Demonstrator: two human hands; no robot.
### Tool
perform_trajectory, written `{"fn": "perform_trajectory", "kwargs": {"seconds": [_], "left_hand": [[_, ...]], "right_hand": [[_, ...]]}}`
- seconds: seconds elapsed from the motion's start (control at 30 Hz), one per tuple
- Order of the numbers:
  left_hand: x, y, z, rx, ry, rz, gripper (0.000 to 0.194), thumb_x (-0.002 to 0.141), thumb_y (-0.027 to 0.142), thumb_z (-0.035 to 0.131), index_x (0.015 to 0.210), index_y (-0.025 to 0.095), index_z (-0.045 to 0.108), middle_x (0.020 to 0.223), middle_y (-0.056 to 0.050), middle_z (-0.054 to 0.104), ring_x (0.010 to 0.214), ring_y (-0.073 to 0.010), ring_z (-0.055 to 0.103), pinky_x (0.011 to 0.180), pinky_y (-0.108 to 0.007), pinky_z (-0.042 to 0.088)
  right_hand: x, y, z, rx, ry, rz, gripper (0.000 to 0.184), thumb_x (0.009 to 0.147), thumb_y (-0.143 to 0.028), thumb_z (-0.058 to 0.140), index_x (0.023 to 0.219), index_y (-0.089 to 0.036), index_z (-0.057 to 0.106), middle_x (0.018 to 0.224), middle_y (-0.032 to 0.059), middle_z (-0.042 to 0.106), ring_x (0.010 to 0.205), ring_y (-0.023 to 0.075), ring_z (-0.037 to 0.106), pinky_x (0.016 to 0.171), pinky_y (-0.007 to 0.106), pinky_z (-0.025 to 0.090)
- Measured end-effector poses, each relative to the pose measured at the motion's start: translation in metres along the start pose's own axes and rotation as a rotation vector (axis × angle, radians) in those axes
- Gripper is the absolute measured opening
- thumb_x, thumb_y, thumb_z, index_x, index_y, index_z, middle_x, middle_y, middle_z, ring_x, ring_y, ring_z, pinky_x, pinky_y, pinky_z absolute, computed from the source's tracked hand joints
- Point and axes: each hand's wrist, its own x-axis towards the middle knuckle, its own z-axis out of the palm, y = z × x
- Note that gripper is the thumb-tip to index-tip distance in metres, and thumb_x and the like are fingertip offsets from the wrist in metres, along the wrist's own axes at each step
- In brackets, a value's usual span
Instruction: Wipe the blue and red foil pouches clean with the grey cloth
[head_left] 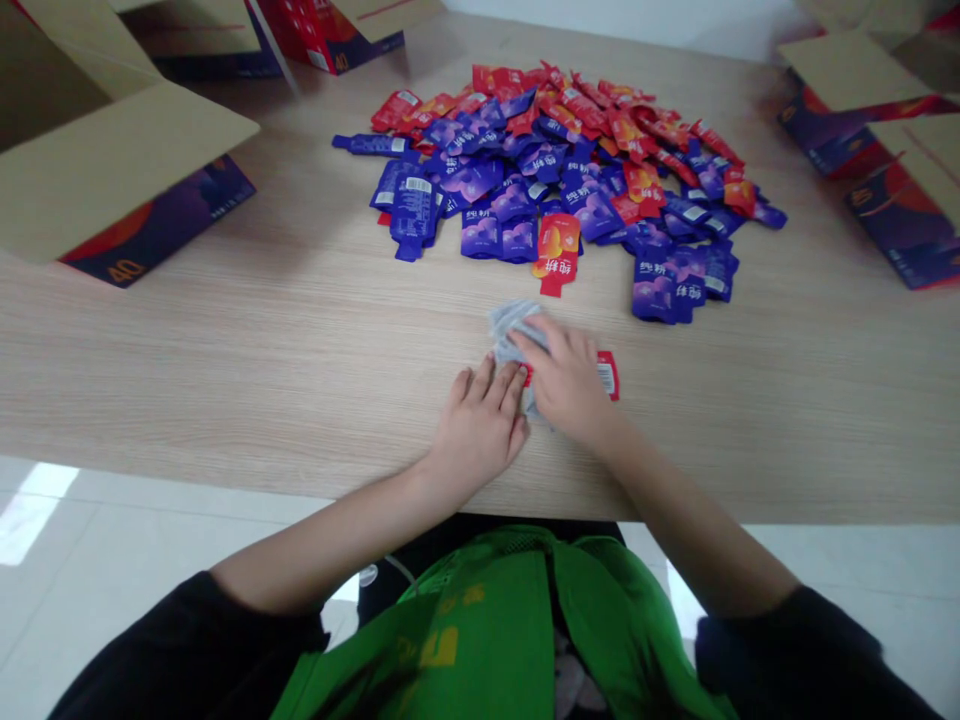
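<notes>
A red pouch (609, 377) lies flat on the table in front of me, with a white barcode label at its right end. My right hand (568, 385) presses a crumpled grey-white cloth (514, 322) on it, fingers bent over the cloth, and covers the pouch's middle. Another bit of the cloth shows below that hand. My left hand (481, 420) rests palm down with fingers stretched out, its fingertips at the pouch's left end and close to the cloth. Just beyond my hands lies an orange-red pouch (559, 250) at the near edge of a pile.
The wide pile mixes purple pouches (480, 180) and red pouches (592, 110) on the wooden table (225, 370). Open cardboard boxes stand at the left (150, 170) and right (907, 200), flaps spread outward. The table's near edge runs just before my body.
</notes>
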Motion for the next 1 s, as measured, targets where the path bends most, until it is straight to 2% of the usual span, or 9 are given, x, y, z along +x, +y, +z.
{"fn": "perform_trajectory", "kwargs": {"seconds": [0.07,0.13,0.4,0.57,0.63,0.73,0.87,0.93,1.0], "left_hand": [[0.0,0.0,-0.001,-0.003,0.004,0.005,0.055,0.102,0.031,0.042,0.152,0.007,0.049,0.159,-0.015,0.047,0.149,-0.0375,0.039,0.115,-0.055,0.039],[0.0,-0.001,-0.002,-0.006,0.016,0.015,0.054,0.103,0.028,0.041,0.153,0.009,0.048,0.161,-0.014,0.043,0.15,-0.0371,0.039,0.114,-0.055,0.039],[-0.001,0.0,-0.001,-0.008,-0.004,0.016,0.056,0.102,0.026,0.039,0.155,0.011,0.045,0.165,-0.011,0.036,0.15,-0.0375,0.037,0.115,-0.055,0.039],[-0.001,-0.001,0.001,-0.011,0.011,0.018,0.056,0.102,0.029,0.041,0.155,0.009,0.045,0.166,-0.011,0.035,0.15,-0.0375,0.037,0.115,-0.055,0.039],[-0.001,-0.001,0.001,-0.013,0.02,0.02,0.057,0.102,0.03,0.041,0.155,0.009,0.045,0.166,-0.011,0.035,0.151,-0.0377,0.037,0.115,-0.055,0.039],[-0.001,-0.001,0.001,-0.009,0.029,0.02,0.057,0.102,0.031,0.042,0.155,0.009,0.045,0.166,-0.011,0.035,0.15,-0.0387,0.036,0.115,-0.056,0.039],[0.001,0.0,0.0,-0.006,0.015,0.013,0.054,0.101,0.034,0.046,0.146,0.006,0.055,0.156,-0.017,0.05,0.144,-0.039,0.045,0.115,-0.056,0.038],[0.001,0.0,-0.001,-0.01,0.013,0.008,0.054,0.101,0.034,0.045,0.146,0.006,0.056,0.154,-0.017,0.053,0.144,-0.038,0.046,0.116,-0.055,0.037],[0.0,0.0,-0.001,-0.014,0.018,0.005,0.056,0.102,0.033,0.044,0.152,0.009,0.05,0.159,-0.014,0.047,0.149,-0.0371,0.04,0.116,-0.055,0.037]], "right_hand": [[0.0,-0.011,0.006,-0.056,-0.072,0.001,0.053,0.097,-0.021,0.04,0.147,-0.02,0.057,0.155,0.0126,0.05,0.114,0.035,0.051,0.091,0.052,0.042],[-0.005,-0.009,0.006,-0.099,-0.084,0.051,0.054,0.096,-0.022,0.04,0.149,-0.017,0.053,0.156,0.0145,0.048,0.114,0.0357,0.05,0.09,0.052,0.041],[-0.051,0.051,-0.004,-0.134,-0.043,0.328,0.06,0.093,-0.019,0.039,0.152,-0.015,0.048,0.154,0.0192,0.045,0.119,0.0378,0.051,0.093,0.055,0.046],[-0.046,0.078,-0.012,-0.081,-0.053,0.244,0.059,0.088,-0.01,0.04,0.146,-0.012,0.054,0.146,0.0208,0.049,0.129,0.0341,0.049,0.102,0.052,0.045],[-0.032,0.069,-0.018,-0.011,0.036,0.209,0.06,0.087,-0.008,0.039,0.145,-0.012,0.055,0.142,0.0206,0.051,0.131,0.0328,0.049,0.105,0.051,0.044],[-0.009,0.031,-0.017,0.077,0.134,0.106,0.06,0.089,-0.008,0.037,0.146,-0.015,0.055,0.147,0.0184,0.05,0.134,0.0327,0.046,0.105,0.051,0.041],[0.007,-0.016,0.002,0.038,-0.011,-0.023,0.052,0.097,-0.019,0.041,0.145,-0.026,0.058,0.156,0.0084,0.048,0.121,0.032,0.05,0.096,0.049,0.04],[0.005,-0.02,0.009,-0.019,-0.074,-0.015,0.05,0.098,-0.023,0.042,0.146,-0.026,0.058,0.157,0.0081,0.048,0.116,0.0327,0.05,0.092,0.05,0.04],[-0.002,-0.012,0.01,-0.064,-0.085,0.041,0.052,0.096,-0.022,0.043,0.146,-0.023,0.057,0.157,0.0106,0.048,0.114,0.0339,0.05,0.091,0.051,0.039]]}}
